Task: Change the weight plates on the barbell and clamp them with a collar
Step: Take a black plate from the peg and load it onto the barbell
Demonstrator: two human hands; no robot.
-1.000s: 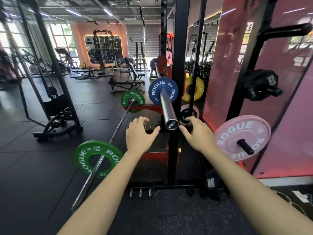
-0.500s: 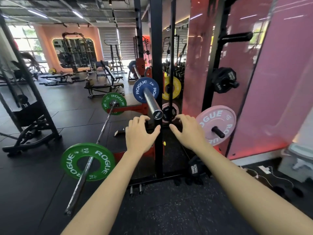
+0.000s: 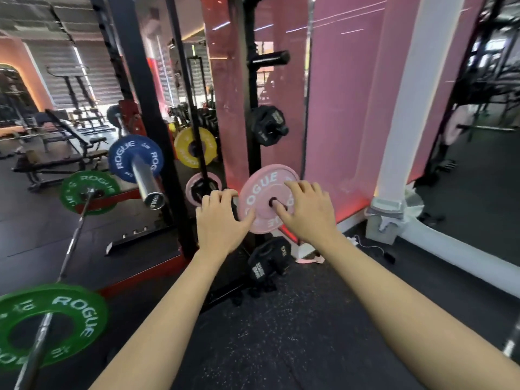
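pink plate (image 3: pixel 263 192) hangs on a storage peg of the black rack upright (image 3: pixel 250 153), face toward the camera, so a straight pull along the peg should free it. left hand (image 3: pixel 221 220) is at the plate's left rim, thumb across the lower face, fingers curled toward the edge; right hand (image 3: pixel 306 211) lies on the right half of the face, fingers spread, thumb at the centre hole. I read it as a two-sided grab to slide the plate off, but motion blur means I can't tell if either hand has actually closed on it

likely destination: the racked barbell's bare sleeve (image 3: pixel 146 181), just left of the hands, blue plate (image 3: pixel 135 157) already on it, no collar visible there

more plates near the rack: black ones on a peg above and on the floor below, yellow plate (image 3: pixel 195 147) behind

second bar with green plates (image 3: pixel 53 325) lies on the black rubber floor (image 3: pixel 281 333). pink wall panels behind, white pillar right, benches far left
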